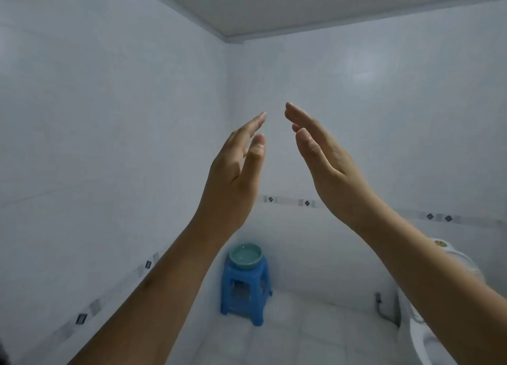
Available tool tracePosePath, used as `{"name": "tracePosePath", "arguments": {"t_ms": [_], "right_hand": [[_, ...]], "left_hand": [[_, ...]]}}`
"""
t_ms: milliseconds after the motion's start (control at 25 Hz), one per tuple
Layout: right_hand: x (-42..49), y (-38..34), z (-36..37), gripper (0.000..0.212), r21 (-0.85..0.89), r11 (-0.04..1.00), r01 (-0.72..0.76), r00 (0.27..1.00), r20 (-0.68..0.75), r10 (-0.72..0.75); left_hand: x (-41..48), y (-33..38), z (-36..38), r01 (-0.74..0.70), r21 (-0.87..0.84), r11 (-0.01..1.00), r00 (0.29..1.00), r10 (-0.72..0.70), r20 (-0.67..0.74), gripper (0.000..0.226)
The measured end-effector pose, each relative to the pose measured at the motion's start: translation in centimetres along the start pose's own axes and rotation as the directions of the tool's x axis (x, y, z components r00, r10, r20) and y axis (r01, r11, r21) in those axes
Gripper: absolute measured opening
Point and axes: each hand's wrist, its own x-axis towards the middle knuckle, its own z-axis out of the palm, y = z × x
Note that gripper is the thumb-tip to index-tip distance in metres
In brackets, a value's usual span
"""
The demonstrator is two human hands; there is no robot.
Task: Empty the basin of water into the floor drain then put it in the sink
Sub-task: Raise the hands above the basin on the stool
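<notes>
Hovering: left hand point(233, 172), right hand point(329, 167) spread, empty | basin point(245, 255) on stool point(245, 293), well below fingers point(297, 115)

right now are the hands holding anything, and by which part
Nothing is held. The left hand and right hand are raised, open and empty, palms facing each other. The green basin sits untouched on the blue stool in the corner.
</notes>
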Motion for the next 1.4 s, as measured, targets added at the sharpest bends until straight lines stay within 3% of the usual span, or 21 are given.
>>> {"name": "tracePosePath", "arguments": {"t_ms": [160,400,1080,1400], "right_hand": [[2.7,4.8,-0.4,0.061,-0.005,0.999,-0.039,0.999,0.034,0.039],[7.2,13.6,0.6,0.056,0.040,0.997,-0.063,0.997,0.043,0.061],[24.3,35.7,14.8,0.051,0.050,0.990,-0.130,0.991,-0.030,0.131],[31.1,47.8,18.4,0.051,0.018,0.982,-0.189,0.981,-0.039,0.189]], "left_hand": [[2.9,-3.3,3.7,0.089,-0.020,0.996,0.996,-0.089,0.013,0.053],[6.9,-11.0,7.4,0.083,-0.040,0.996,0.997,-0.083,-0.004,0.057],[19.6,-39.9,6.8,0.132,-0.152,0.979,0.991,-0.130,0.023,0.052],[24.7,-53.3,10.8,0.182,-0.169,0.969,0.982,-0.171,0.075,0.054]]}}
